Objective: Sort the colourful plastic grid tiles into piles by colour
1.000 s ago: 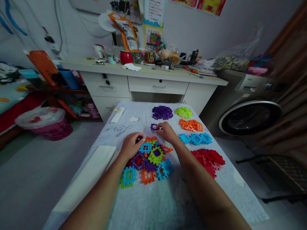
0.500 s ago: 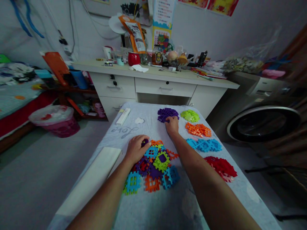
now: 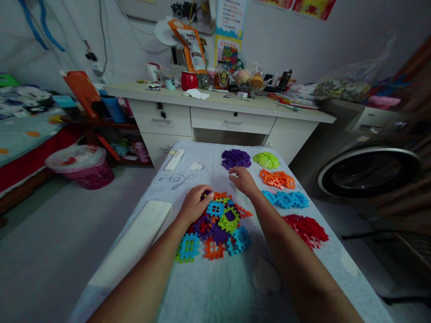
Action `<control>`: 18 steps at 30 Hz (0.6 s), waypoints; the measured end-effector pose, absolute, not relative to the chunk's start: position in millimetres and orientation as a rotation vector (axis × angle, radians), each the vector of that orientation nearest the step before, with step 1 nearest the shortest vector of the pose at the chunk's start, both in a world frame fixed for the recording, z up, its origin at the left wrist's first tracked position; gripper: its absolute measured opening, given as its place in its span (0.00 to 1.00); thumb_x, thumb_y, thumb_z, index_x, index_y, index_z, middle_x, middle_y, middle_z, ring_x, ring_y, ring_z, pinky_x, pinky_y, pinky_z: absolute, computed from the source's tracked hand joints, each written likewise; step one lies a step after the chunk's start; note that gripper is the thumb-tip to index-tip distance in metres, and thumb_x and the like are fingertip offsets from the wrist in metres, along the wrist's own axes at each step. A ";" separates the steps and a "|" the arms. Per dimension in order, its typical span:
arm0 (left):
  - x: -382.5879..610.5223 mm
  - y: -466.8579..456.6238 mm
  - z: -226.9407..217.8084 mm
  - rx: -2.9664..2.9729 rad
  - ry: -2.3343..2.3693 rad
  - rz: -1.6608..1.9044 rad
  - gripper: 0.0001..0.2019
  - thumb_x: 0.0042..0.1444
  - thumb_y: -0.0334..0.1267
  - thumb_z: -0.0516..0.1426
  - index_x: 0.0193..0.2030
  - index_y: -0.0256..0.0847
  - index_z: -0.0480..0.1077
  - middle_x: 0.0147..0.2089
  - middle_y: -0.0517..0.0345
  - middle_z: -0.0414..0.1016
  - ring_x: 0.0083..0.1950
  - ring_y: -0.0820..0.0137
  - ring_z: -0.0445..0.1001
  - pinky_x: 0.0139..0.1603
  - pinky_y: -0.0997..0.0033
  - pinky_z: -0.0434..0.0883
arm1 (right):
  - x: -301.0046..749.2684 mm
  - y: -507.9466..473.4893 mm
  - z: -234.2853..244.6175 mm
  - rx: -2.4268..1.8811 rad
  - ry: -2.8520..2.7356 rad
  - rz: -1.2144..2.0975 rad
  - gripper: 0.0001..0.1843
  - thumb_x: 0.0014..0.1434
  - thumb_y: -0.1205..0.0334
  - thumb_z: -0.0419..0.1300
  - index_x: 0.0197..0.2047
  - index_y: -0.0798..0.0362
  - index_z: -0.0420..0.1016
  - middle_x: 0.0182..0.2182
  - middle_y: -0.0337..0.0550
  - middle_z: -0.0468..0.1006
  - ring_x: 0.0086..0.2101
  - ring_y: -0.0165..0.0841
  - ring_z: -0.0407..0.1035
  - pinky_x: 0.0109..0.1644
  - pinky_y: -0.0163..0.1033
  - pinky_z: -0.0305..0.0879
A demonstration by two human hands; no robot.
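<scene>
A mixed heap of coloured plastic building tiles lies on the cloth-covered table. My left hand rests on the heap's far left edge, fingers curled over a dark purple tile. My right hand hovers just beyond the heap, fingers loosely spread and holding nothing. Sorted piles line the right side: purple, green, orange, blue and red.
A white flat box lies on the table's left edge, a small white tube at the far left. Behind stands a cluttered white desk, a pink bin at left, a washing machine at right.
My right hand carried a purple tile to the purple pile, left it there, and has drawn back toward the mixed heap, now with nothing in it. My left hand stayed on the heap.
</scene>
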State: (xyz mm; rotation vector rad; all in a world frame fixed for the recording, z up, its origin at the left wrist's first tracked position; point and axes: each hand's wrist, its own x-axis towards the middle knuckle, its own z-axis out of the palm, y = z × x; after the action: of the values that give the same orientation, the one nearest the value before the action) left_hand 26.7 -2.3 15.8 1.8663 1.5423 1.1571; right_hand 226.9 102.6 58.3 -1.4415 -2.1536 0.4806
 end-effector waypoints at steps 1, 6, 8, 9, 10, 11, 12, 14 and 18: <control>27.4 -2.8 16.0 1.838 1.526 1.170 0.15 0.61 0.48 0.52 0.46 0.43 0.73 0.50 0.53 0.76 0.53 0.62 0.73 0.57 0.60 0.68 | 228.9 92.8 61.0 -1.407 -2.204 0.517 0.09 0.57 0.67 0.59 0.41 0.53 0.78 0.42 0.46 0.76 0.43 0.37 0.67 0.50 0.42 0.62; 28.0 -4.1 16.0 1.770 1.477 1.208 0.18 0.63 0.48 0.48 0.49 0.42 0.71 0.52 0.52 0.74 0.56 0.63 0.71 0.61 0.60 0.66 | 241.7 39.3 68.7 -1.205 -2.381 0.648 0.08 0.60 0.65 0.59 0.43 0.53 0.77 0.43 0.46 0.77 0.44 0.35 0.69 0.52 0.42 0.61; 26.8 -3.8 15.2 1.753 1.479 1.215 0.18 0.63 0.49 0.48 0.50 0.42 0.71 0.53 0.52 0.74 0.57 0.63 0.70 0.62 0.60 0.65 | 244.9 20.7 70.0 -1.113 -2.404 0.662 0.09 0.61 0.65 0.59 0.44 0.53 0.76 0.44 0.46 0.76 0.46 0.36 0.68 0.54 0.44 0.60; 26.1 -3.5 14.6 1.741 1.485 1.220 0.18 0.63 0.49 0.48 0.50 0.42 0.71 0.53 0.52 0.74 0.57 0.63 0.70 0.62 0.60 0.65 | 245.4 12.8 70.1 -1.078 -2.415 0.660 0.10 0.60 0.63 0.60 0.46 0.53 0.76 0.46 0.47 0.76 0.48 0.37 0.68 0.55 0.44 0.59; 25.2 -3.2 14.1 1.732 1.492 1.223 0.18 0.63 0.49 0.49 0.50 0.42 0.71 0.53 0.52 0.74 0.57 0.63 0.70 0.62 0.60 0.65 | 245.2 6.0 69.8 -1.056 -2.426 0.651 0.13 0.60 0.61 0.61 0.48 0.53 0.75 0.47 0.48 0.75 0.49 0.38 0.67 0.56 0.45 0.58; 24.2 -2.9 13.5 1.725 1.498 1.227 0.18 0.63 0.49 0.49 0.50 0.41 0.71 0.54 0.52 0.74 0.58 0.63 0.70 0.63 0.60 0.65 | 244.4 0.3 68.9 -1.050 -2.436 0.637 0.16 0.59 0.58 0.62 0.50 0.53 0.74 0.49 0.49 0.74 0.50 0.39 0.66 0.57 0.46 0.58; 23.0 -2.5 13.0 1.719 1.504 1.234 0.18 0.63 0.49 0.49 0.50 0.41 0.71 0.54 0.52 0.74 0.58 0.63 0.70 0.63 0.60 0.64 | 243.0 -4.3 67.7 -1.057 -2.445 0.621 0.20 0.58 0.55 0.63 0.53 0.53 0.73 0.51 0.50 0.72 0.51 0.41 0.64 0.57 0.47 0.57; 20.2 -1.9 12.2 1.715 1.511 1.245 0.18 0.62 0.48 0.49 0.50 0.41 0.71 0.54 0.52 0.74 0.58 0.63 0.70 0.63 0.60 0.64 | 239.3 -10.5 64.4 -1.096 -2.460 0.590 0.26 0.56 0.51 0.65 0.55 0.52 0.72 0.53 0.51 0.71 0.52 0.42 0.63 0.57 0.48 0.57; 16.0 -2.6 13.1 1.712 1.541 1.238 0.18 0.61 0.49 0.51 0.50 0.41 0.71 0.54 0.51 0.74 0.58 0.62 0.70 0.63 0.59 0.64 | 233.3 -14.9 58.7 -1.147 -2.474 0.543 0.23 0.55 0.54 0.66 0.53 0.51 0.74 0.48 0.49 0.73 0.50 0.41 0.63 0.55 0.47 0.56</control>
State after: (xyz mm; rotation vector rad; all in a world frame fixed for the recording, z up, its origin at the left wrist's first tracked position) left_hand 16.0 -2.6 13.1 1.7116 1.5411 1.2383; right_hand 233.3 -14.9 58.7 -1.1471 -2.4738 0.5431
